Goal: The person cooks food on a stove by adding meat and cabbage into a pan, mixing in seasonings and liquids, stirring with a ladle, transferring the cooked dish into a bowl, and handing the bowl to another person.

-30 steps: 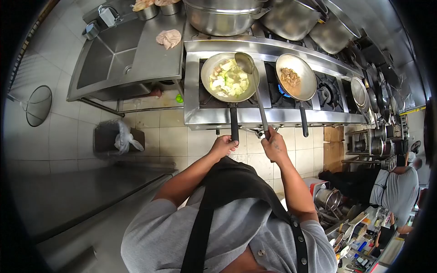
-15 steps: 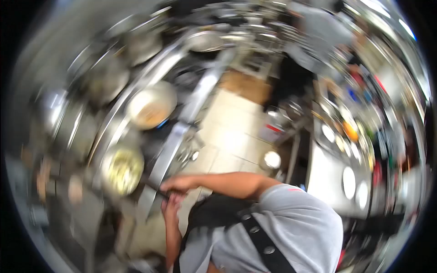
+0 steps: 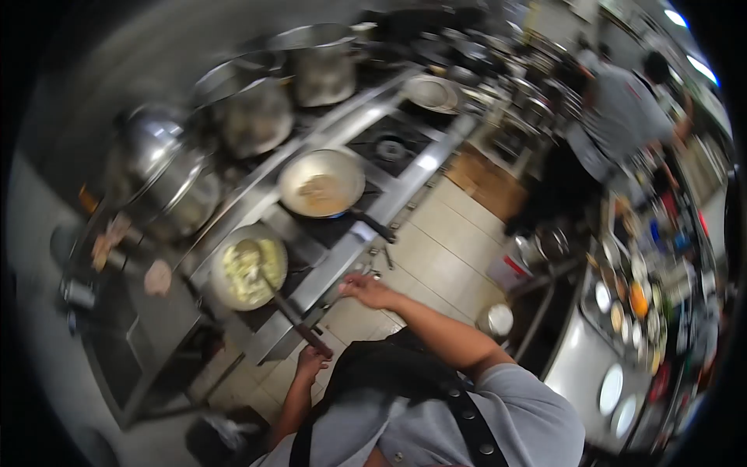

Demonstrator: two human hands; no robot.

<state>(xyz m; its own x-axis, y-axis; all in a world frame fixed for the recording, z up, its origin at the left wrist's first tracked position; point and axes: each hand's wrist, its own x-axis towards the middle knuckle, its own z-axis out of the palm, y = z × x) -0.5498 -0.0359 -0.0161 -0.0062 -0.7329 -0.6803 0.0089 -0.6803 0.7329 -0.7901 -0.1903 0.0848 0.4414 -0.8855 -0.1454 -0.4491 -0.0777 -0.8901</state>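
A pan of pale green and yellow food (image 3: 249, 268) sits on the left end of the stove, with a ladle (image 3: 268, 284) resting in it. The handles of pan and ladle run side by side toward me. My left hand (image 3: 313, 363) is closed around the pan's handle at its near end. My right hand (image 3: 367, 291) is off the ladle, above the stove's front edge, with its fingers apart and nothing in them. A second pan (image 3: 321, 184) with brown food stands on a burner farther right, its handle pointing at the front edge.
Large metal pots (image 3: 257, 117) line the back of the stove. A metal sink counter (image 3: 156, 327) stands at the left. At the right are a counter (image 3: 572, 366) with plates and containers, a white bucket (image 3: 510, 268) and a co-worker (image 3: 622, 117).
The view has turned to the right. My right hand has let go of the ladle, which now rests in the pan. The co-worker appears farther up in view.
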